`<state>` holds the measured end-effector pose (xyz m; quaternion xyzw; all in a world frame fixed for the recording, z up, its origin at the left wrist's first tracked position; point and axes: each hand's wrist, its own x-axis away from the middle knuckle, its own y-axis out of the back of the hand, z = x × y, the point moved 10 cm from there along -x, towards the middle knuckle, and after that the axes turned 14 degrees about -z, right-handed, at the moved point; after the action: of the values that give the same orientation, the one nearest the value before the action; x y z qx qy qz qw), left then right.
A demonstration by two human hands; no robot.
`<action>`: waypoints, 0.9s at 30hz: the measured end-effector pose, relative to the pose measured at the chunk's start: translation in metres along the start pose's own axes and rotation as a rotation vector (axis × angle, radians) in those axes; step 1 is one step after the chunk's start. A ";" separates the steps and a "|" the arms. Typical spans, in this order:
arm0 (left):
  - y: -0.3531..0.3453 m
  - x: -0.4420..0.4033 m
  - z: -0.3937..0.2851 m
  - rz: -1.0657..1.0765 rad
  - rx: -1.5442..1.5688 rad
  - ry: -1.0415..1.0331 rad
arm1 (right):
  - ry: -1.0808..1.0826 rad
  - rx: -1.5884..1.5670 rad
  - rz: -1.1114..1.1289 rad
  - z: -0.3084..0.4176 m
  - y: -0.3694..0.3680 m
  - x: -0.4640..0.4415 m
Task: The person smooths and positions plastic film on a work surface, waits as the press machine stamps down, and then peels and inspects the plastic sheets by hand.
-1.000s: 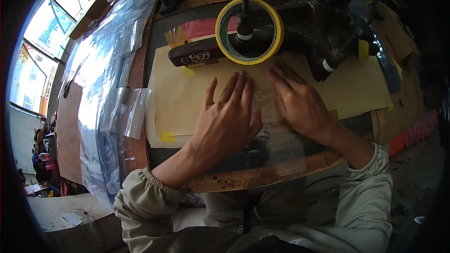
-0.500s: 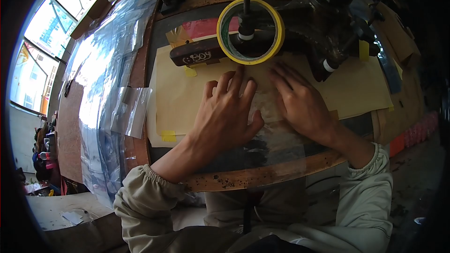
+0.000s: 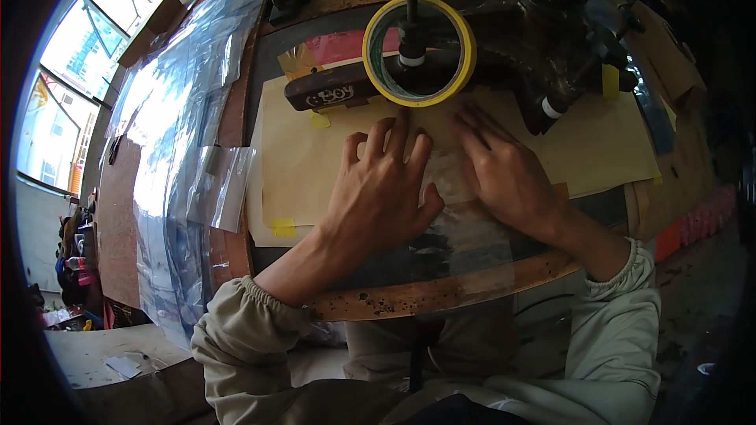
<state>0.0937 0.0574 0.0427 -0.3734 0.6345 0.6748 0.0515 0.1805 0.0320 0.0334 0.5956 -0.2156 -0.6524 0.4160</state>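
My left hand rests on a sheet of tan paper, fingers spread and slightly bent, its fingertips just below a dark metal bar with pale writing. To its right, my right hand lies with fingers stretched out and close together, at the edge of a clear plastic sheet or bag. The plastic runs between the hands toward the table's front edge. Above both hands, a roll of yellow tape hangs around a threaded post of the dark machine. Neither hand visibly grips anything; what lies beneath the palms is hidden.
A long pile of clear plastic bags covers the left side of the bench. The dark machine stands at the back right. Yellow tape pieces lie on the paper. A worn wooden edge borders the front.
Both hands stay almost where they were. The right fingers appear to have shifted very slightly; the plastic's reflections near the front edge differ a little.
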 end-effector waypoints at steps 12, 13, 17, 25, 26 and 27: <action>0.002 0.006 -0.001 -0.024 -0.017 0.005 | 0.104 -0.070 -0.119 0.015 0.014 0.001; 0.003 0.009 -0.002 -0.061 -0.012 -0.003 | 0.141 -0.140 -0.164 0.023 0.021 -0.001; 0.014 0.024 -0.032 -0.006 0.259 -0.140 | 0.372 -0.364 -0.265 0.059 0.056 0.003; 0.006 0.055 -0.075 0.166 0.671 -0.398 | 0.640 -0.559 0.082 0.094 0.031 0.031; 0.005 0.056 -0.074 0.185 0.683 -0.391 | 0.626 -0.569 0.077 0.094 0.029 0.031; 0.006 0.056 -0.074 0.203 0.699 -0.386 | 0.608 -0.578 0.074 0.093 0.027 0.031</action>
<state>0.0824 -0.0328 0.0218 -0.1355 0.8378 0.4780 0.2264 0.1008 -0.0281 0.0538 0.6118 0.0875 -0.4651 0.6338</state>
